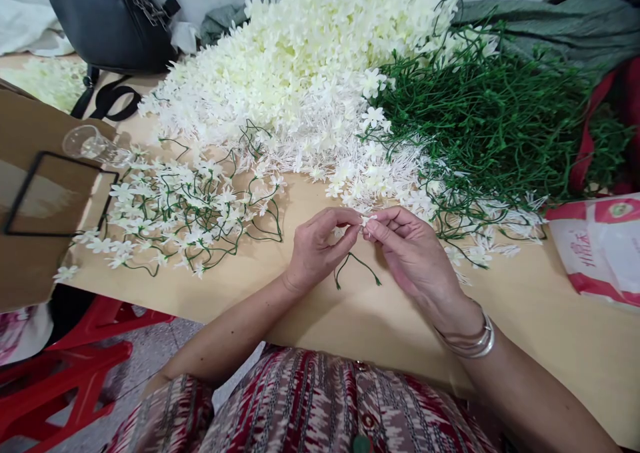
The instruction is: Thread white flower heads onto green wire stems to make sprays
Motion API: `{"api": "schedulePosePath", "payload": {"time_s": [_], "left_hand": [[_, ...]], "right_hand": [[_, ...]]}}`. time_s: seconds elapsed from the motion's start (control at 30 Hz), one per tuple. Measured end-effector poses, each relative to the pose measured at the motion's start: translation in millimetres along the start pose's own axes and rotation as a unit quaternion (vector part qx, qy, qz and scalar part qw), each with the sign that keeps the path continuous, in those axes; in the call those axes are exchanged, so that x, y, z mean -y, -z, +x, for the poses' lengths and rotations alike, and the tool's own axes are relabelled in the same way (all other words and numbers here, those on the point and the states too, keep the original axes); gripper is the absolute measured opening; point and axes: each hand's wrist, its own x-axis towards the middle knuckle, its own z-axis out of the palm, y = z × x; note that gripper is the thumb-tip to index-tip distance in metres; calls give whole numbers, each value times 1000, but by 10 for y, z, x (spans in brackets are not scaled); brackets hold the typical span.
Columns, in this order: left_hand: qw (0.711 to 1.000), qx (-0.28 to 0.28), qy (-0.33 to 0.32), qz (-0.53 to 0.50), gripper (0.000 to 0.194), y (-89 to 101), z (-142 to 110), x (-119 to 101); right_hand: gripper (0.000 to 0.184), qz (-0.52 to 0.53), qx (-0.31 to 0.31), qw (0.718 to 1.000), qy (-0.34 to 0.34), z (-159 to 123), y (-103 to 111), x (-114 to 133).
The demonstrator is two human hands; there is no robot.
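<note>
On the person's side of the flower heap (300, 66), the left hand (319, 245) and right hand (423, 253) pinch a tiny white flower (369, 220), each grip closed. A thin green stem (350, 254) splits in two, its tips spreading and pointing away from the heap.

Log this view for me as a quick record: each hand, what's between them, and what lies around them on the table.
Left hand: fingertips pinching a small white flower
Right hand: pinching the same flower; bangle at wrist
Below the fingertips: forked green stem; attachment unclear
Left: loose pile of white flowers on green stems
Beyond: large heap of pale blossoms
Right: green stem heap, red-and-white packet
</note>
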Motion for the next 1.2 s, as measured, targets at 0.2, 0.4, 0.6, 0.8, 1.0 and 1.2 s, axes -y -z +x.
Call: {"api": "schedulePosePath", "payload": {"time_s": [0.2,0.4,0.6,0.8,1.0,1.2], "left_hand": [[998,3,52,-43,5,3,-17,7],[995,-21,62,-71,8,-23,-27,32],[986,-27,101,-128,13,-16,-19,77],[991,9,68,-111,10,-40,-35,67],[996,59,-64,5,17,-9,-35,37],[903,379,-180,97,17,61,-42,34]], "right_hand": [[24,-9,-9,1000,25,35,-11,-35],[20,-38,-28,997,54,23,-37,-42],[23,-110,-2,989,100,-18,-6,6],[2,-194,-37,964,181,26,62,-14],[9,-160,-69,958,229,135,197,54],[9,-175,-105,946,253,156,364,98]]}}
